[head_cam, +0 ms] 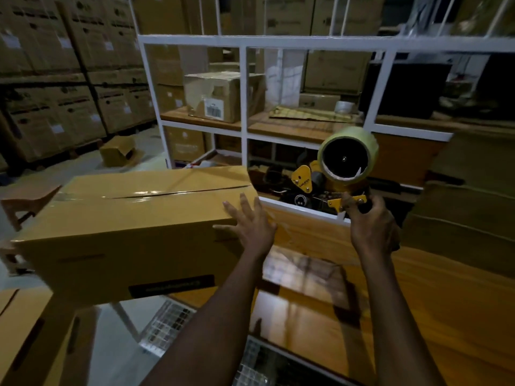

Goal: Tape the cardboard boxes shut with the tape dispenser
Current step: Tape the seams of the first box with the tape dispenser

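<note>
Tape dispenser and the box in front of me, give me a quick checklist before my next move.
1. Tape dispenser gripped: ok, the right hand holds its handle.
2. Tape on the roll: ok, plenty wound on.
3. Cardboard box steadied: ok, the left hand lies flat on its right end, fingers straight.
4. Top seam sealed: cannot tell, glossy tape shows but a dark slit runs along it.
5. Dispenser on the box: not ok, held clear to its right.
6. Box fully supported: cannot tell, its underside is hidden.

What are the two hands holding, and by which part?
The right hand grips the tape dispenser by its handle, under the roll. The left hand holds nothing; it lies flat against the cardboard box.
</note>
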